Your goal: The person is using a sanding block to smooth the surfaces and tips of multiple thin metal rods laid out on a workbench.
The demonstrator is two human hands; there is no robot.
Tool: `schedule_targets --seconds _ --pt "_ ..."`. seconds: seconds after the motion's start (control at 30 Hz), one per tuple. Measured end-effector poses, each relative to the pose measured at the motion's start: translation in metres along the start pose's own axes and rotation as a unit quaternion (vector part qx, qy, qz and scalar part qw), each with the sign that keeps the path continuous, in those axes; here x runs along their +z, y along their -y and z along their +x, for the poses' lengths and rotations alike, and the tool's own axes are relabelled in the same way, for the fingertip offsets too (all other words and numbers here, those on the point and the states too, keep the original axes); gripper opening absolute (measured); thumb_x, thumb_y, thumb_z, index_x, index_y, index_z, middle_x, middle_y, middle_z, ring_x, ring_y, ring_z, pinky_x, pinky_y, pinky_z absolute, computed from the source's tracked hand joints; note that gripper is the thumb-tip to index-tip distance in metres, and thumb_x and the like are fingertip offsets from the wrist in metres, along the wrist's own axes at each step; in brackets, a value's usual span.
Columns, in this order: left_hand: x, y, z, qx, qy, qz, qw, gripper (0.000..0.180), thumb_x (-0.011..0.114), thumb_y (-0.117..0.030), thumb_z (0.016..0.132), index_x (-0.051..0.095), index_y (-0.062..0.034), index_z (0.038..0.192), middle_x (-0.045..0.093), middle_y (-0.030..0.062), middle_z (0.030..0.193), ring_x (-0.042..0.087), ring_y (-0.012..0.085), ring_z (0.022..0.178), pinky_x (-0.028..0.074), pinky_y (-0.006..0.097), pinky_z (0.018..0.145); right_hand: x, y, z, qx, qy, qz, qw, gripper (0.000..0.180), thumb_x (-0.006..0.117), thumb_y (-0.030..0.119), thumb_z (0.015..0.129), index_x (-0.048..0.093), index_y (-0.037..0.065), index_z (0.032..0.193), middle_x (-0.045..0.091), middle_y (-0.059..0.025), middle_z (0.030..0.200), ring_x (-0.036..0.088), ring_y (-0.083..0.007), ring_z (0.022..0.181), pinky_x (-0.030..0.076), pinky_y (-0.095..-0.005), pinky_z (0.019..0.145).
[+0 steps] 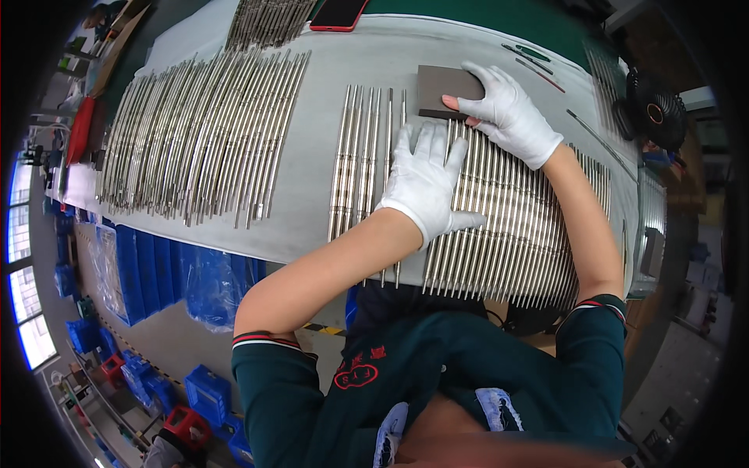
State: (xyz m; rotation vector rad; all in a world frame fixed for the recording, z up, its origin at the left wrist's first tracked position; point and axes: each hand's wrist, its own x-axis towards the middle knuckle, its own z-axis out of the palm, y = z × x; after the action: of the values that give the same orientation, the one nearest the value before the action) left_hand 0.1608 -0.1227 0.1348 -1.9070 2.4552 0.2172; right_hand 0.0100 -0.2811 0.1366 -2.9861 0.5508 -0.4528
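Note:
Both of my hands wear white gloves. My left hand (425, 175) lies palm down over slim metal rods, its fingers spread and the thumb pointing right. My right hand (511, 113) grips the right end of a flat grey-brown block (438, 87), with bare fingertips poking out of the glove. The block rests at the far ends of a row of shiny stepped metal rods (499, 226), laid side by side toward me. Left of that row, several more rods (355, 156) lie spaced apart, partly covered by my left hand.
A large group of similar rods (203, 140) covers the table's left side, with another bundle (265, 23) beyond it. A red-edged phone (338, 14) lies at the far edge. Thin tools (538, 70) and a black fan (655, 113) are at the far right. Blue bins (148, 273) stand below.

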Motion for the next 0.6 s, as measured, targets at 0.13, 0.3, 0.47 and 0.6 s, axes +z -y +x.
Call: schedule_targets --seconds 0.13,0.3,0.47,0.6 --pt "0.001 -0.001 -0.001 0.002 -0.007 0.000 1.000 0.108 0.043 -0.078 0.079 0.025 0.0046 0.146 0.033 0.0284 0.146 0.027 0.0383 0.140 0.013 0.053 0.114 -0.014 -0.010 -0.020 0.067 0.021 0.013 0.997 0.053 0.067 0.006 0.078 0.061 0.030 0.125 0.045 -0.0191 0.138 0.047 -0.0376 0.121 0.037 -0.0427 0.104" --pt "-0.002 -0.001 0.000 -0.005 0.007 0.002 1.000 0.108 0.044 -0.078 0.078 0.026 0.0043 0.146 0.033 0.0281 0.146 0.027 0.0381 0.140 0.013 0.053 0.114 0.004 0.015 0.006 -0.007 -0.022 -0.061 0.998 0.047 0.069 0.018 0.080 0.061 0.033 0.124 0.049 -0.0200 0.132 0.050 -0.0350 0.115 0.040 -0.0432 0.101" --pt "-0.001 0.000 -0.002 -0.005 -0.012 0.004 1.000 0.111 0.044 -0.080 0.075 0.027 0.0039 0.146 0.033 0.0281 0.146 0.027 0.0388 0.140 0.013 0.053 0.114 -0.011 -0.014 -0.027 0.065 0.014 -0.003 0.998 0.046 0.068 0.015 0.080 0.062 0.030 0.123 0.050 -0.0219 0.130 0.051 -0.0370 0.116 0.040 -0.0432 0.102" --pt "-0.005 0.000 0.000 -0.012 0.014 0.011 1.000 0.113 0.045 -0.082 0.073 0.028 0.0035 0.146 0.034 0.0283 0.145 0.028 0.0396 0.139 0.013 0.053 0.114 -0.009 -0.006 -0.012 0.034 -0.010 -0.073 0.997 0.043 0.066 0.018 0.082 0.062 0.030 0.124 0.050 -0.0220 0.129 0.052 -0.0370 0.114 0.040 -0.0428 0.101"
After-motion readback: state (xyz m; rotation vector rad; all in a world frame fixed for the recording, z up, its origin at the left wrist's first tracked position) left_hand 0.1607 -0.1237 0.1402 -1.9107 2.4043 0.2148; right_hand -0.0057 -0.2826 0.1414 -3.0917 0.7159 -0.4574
